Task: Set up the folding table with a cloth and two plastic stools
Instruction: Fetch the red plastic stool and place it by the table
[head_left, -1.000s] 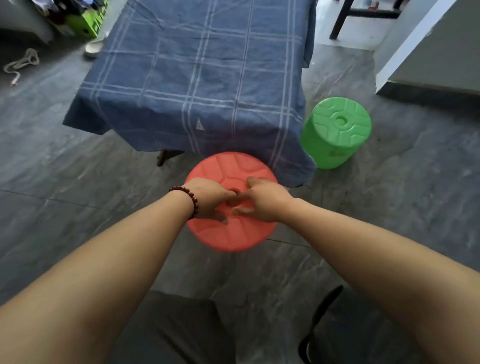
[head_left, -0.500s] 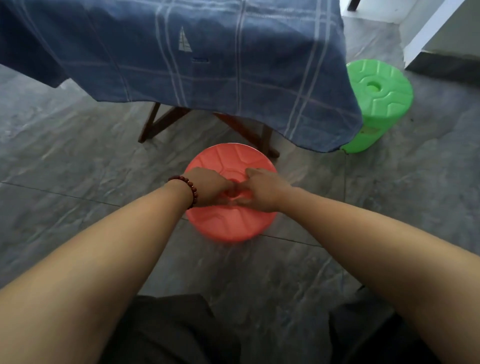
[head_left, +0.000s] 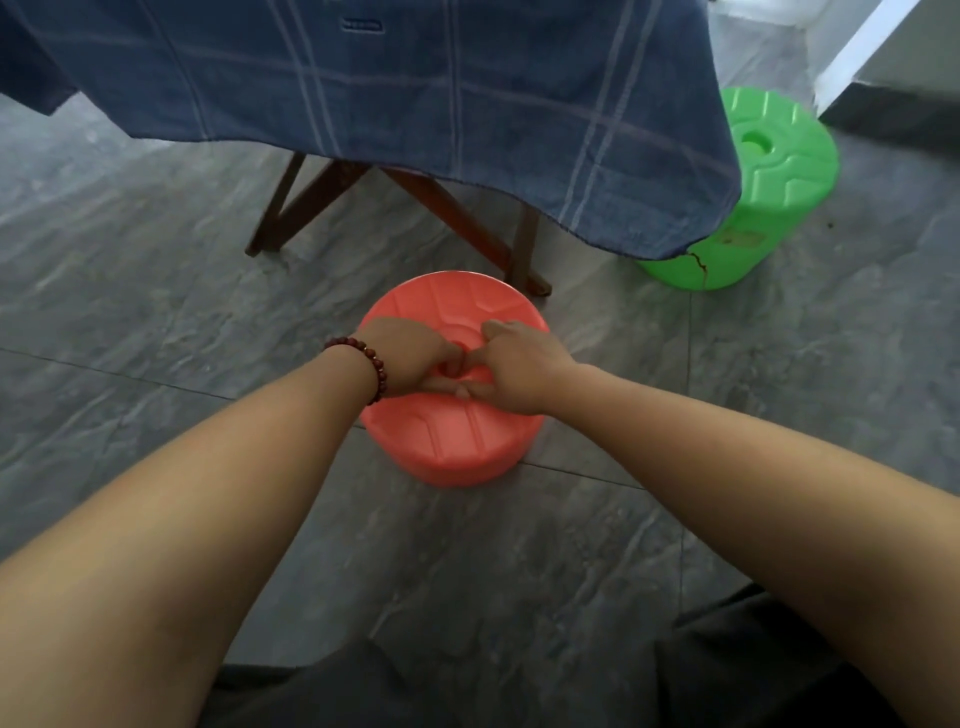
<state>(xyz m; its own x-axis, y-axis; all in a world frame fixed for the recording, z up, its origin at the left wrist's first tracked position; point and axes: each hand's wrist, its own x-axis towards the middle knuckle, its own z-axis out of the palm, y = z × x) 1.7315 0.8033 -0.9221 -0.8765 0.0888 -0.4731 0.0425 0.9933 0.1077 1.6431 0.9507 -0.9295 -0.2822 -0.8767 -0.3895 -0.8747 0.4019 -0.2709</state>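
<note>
Bare-armed, the person wears a dark red bead bracelet (head_left: 372, 370) on the left wrist and dark grey clothes (head_left: 332, 688).

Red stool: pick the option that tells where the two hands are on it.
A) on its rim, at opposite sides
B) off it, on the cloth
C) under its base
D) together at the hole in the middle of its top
D: the left hand and the right hand meet at the centre hole of the red stool, fingers curled into it.
</note>
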